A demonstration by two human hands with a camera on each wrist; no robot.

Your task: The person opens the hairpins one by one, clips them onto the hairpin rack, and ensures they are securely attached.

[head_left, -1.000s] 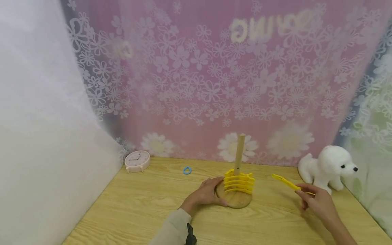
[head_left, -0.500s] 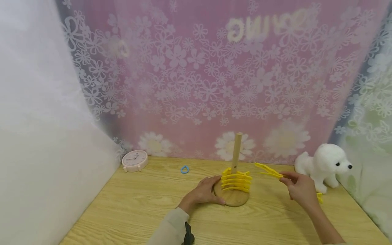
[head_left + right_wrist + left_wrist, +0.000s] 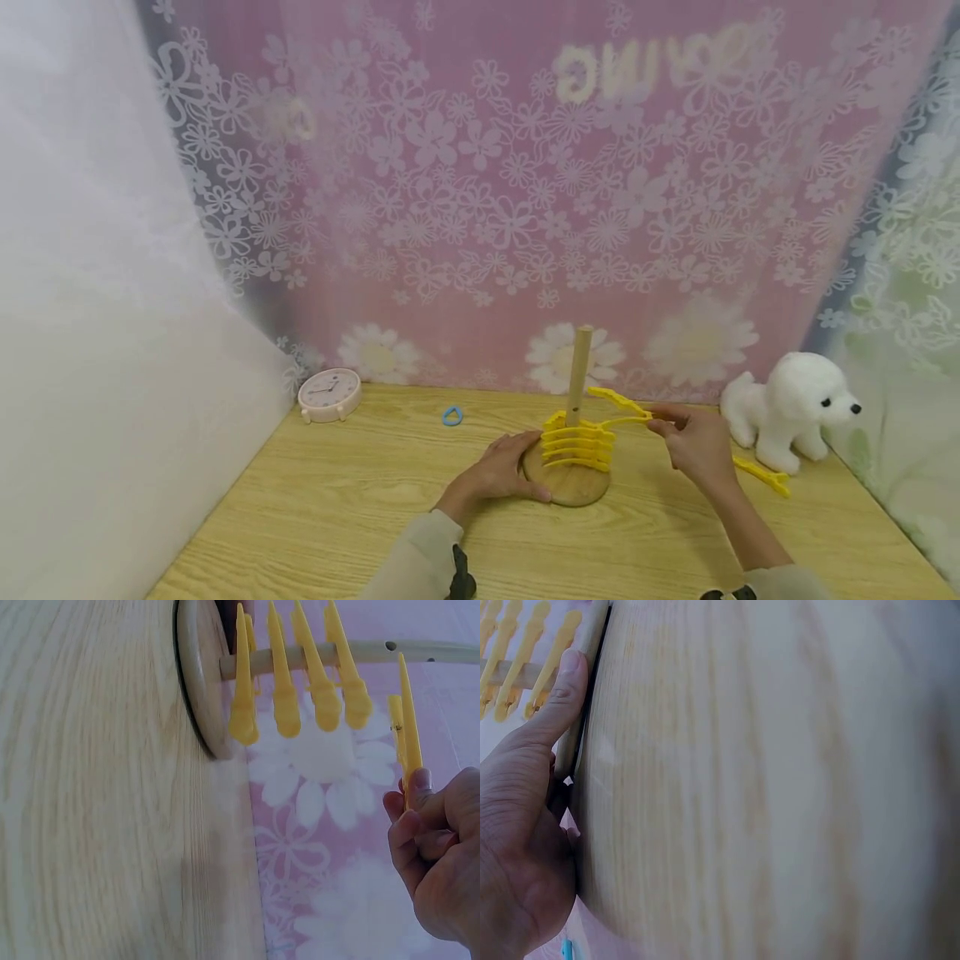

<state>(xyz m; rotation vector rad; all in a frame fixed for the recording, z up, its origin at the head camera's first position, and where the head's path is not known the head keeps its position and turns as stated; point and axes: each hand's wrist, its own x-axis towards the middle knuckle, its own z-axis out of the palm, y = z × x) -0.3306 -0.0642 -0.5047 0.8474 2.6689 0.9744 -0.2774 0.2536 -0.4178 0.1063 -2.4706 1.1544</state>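
Observation:
A round wooden base (image 3: 573, 492) with an upright peg (image 3: 581, 367) stands on the table. Several yellow plastic clips (image 3: 576, 450) are stacked around the lower peg. My left hand (image 3: 495, 472) grips the base's left edge; its thumb (image 3: 568, 682) lies along the top face, while the other fingers are partly hidden. Between thumb and fingertips, my right hand (image 3: 693, 446) pinches another yellow clip (image 3: 617, 398) by one end. Its two arms are spread towards the peg, just right of it and above the stack. In the right wrist view, the held clip (image 3: 409, 739) is apart from the stacked ones.
One more yellow clip (image 3: 765, 477) lies on the table (image 3: 337, 517) behind the right wrist. A white plush dog (image 3: 802, 408) sits at the right. At the back left are a pink clock (image 3: 330, 395) and a small blue ring (image 3: 452, 416). A flowered curtain (image 3: 450, 208) hangs behind.
My right hand has moved left with its clip, from beside the dog to the peg, and the clip's arms now look wider apart. My left hand stays on the base.

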